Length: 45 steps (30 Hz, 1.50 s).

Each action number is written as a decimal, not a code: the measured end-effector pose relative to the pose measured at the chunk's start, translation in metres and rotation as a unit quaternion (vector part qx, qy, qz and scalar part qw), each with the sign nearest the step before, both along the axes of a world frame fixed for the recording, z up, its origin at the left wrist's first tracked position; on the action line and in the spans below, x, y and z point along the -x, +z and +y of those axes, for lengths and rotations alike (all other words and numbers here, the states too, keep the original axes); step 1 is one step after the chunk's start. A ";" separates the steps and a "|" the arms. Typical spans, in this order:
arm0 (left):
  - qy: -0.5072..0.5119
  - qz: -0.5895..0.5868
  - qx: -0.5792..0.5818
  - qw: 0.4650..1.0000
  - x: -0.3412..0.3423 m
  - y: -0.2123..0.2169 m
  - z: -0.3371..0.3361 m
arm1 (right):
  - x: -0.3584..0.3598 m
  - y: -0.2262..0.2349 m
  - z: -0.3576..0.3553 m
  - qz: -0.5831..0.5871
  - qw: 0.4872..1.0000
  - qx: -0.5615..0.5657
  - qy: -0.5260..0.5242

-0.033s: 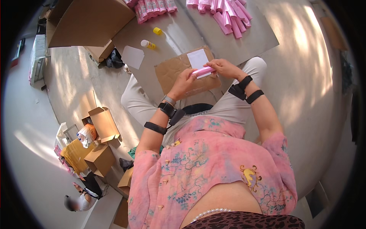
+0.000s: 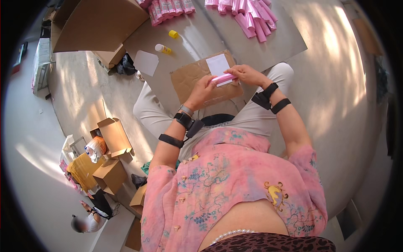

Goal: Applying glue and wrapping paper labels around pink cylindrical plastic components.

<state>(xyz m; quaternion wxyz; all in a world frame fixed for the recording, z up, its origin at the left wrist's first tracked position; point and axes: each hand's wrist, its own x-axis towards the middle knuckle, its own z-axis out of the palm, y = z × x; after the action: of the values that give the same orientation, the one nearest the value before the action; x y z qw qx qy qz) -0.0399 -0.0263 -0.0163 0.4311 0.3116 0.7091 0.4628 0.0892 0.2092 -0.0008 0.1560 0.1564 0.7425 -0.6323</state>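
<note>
A slim pink roll (image 2: 223, 78) is held level between both my hands, above a flat piece of brown cardboard (image 2: 189, 77). My left hand (image 2: 203, 89) grips its left end, and the fingers of my right hand (image 2: 247, 74) close round its right end. Beneath the roll lies a white sheet of paper (image 2: 217, 65), partly covered by the roll and my right hand. Beyond the cardboard to the left, an uncapped glue stick (image 2: 163, 49) lies on its side near its yellow cap (image 2: 173, 34). A white card (image 2: 146, 62) rests to the left of the cardboard.
Pink rolls with printed labels (image 2: 170, 9) are stacked at the far edge, with a loose pile of shiny pink rolls (image 2: 254, 19) to their right. A large open carton (image 2: 96, 25) stands far left. More boxes (image 2: 113, 136) and another person (image 2: 90, 220) are at the left.
</note>
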 end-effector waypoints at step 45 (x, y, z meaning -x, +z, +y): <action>0.090 0.371 -0.083 0.921 -0.014 -0.009 0.030 | 0.003 -0.019 -0.012 0.267 0.886 -0.379 -0.024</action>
<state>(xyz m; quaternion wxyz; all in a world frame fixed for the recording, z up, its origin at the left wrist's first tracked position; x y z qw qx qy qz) -0.0255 0.0035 -0.0249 0.0663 0.4308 0.8023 0.4077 0.0866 0.1975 -0.0196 -0.1349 0.0464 0.9352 -0.3240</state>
